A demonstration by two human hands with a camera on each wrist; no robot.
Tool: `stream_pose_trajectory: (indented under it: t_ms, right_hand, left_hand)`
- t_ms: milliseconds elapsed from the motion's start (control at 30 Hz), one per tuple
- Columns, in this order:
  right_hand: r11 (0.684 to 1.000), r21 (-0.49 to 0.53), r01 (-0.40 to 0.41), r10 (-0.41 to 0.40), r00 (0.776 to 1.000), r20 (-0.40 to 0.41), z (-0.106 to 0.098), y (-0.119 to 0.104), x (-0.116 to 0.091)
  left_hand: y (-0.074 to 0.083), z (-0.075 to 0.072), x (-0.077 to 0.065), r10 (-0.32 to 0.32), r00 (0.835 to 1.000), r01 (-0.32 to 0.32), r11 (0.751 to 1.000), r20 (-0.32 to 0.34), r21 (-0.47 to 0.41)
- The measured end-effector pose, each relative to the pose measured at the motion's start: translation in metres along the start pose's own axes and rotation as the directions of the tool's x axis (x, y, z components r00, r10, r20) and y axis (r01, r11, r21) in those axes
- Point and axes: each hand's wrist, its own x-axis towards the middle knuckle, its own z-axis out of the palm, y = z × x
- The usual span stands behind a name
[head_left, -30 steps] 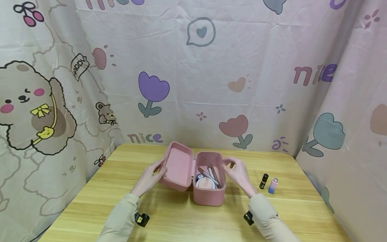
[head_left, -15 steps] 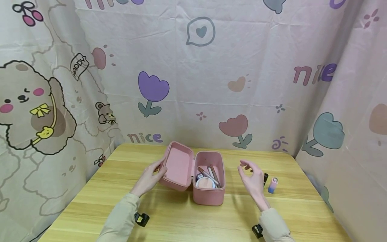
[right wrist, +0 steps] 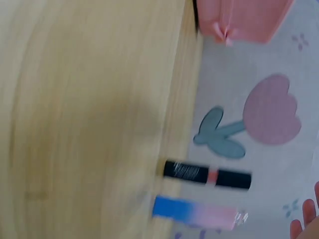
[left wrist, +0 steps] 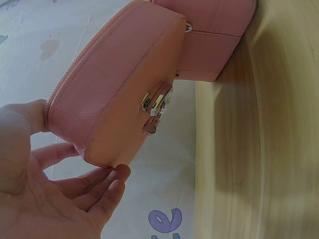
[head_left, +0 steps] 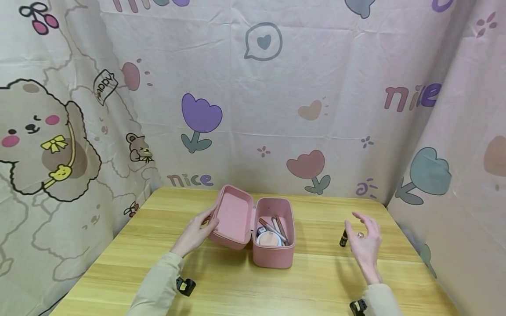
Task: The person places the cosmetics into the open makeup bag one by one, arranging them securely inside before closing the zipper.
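A pink cosmetic case point(head_left: 273, 256) stands with its lid point(head_left: 233, 215) swung out to the left. My left hand point(head_left: 196, 233) holds the lid by its outer edge; in the left wrist view the thumb is at the zipped rim and fingertips point(left wrist: 119, 174) are at the lid's outer face. A metal clasp point(left wrist: 158, 103) shows there. My right hand point(head_left: 365, 244), fingers apart and gently bent, hovers over a pink-and-blue tube point(right wrist: 197, 211), partly hiding it in the head view. A black lipstick-like tube point(head_left: 343, 239) stands just left of that hand.
Inside the case lie a round powder compact point(head_left: 269, 239), several slim pens or brushes point(head_left: 272, 228) and a small dark-capped item point(head_left: 261, 230). A wooden table point(head_left: 229, 289) carries everything, with a printed curtain point(head_left: 253, 109) behind and at both sides.
My right hand has left the case's right side and moved right, past the black tube, to the pink-and-blue tube. My left hand and the lid have stayed put.
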Motion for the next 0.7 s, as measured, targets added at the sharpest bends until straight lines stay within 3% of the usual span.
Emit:
stream_pose_trajectory:
  t_ms: [100, 233, 433, 533, 700]
  right_hand:
    - [0.999, 0.01, -0.05, 0.05, 0.999, 0.005, -0.009, 0.009, 0.004]
    - [0.984, 0.013, -0.178, 0.177, 0.982, 0.059, -0.021, 0.019, 0.009]
    - [0.915, 0.037, -0.402, 0.387, 0.899, 0.207, -0.034, 0.031, 0.016]
    - [0.892, 0.024, -0.451, 0.428, 0.861, 0.275, -0.038, 0.036, 0.019]
    - [0.876, 0.017, -0.483, 0.446, 0.822, 0.354, -0.044, 0.043, 0.019]
  left_hand:
    - [0.0, 0.0, 0.001, 0.0, 1.0, 0.0, 1.0, 0.002, -0.004]
    - [-0.001, 0.001, 0.001, 0.003, 1.0, -0.003, 1.0, -0.002, -0.004]
    - [-0.001, 0.002, 0.0, 0.006, 1.0, -0.006, 1.0, -0.003, -0.012]
    - [-0.001, 0.001, 0.0, 0.005, 1.0, -0.005, 1.0, -0.005, -0.016]
    - [-0.002, 0.001, 0.0, 0.007, 1.0, -0.007, 1.0, -0.007, -0.016]
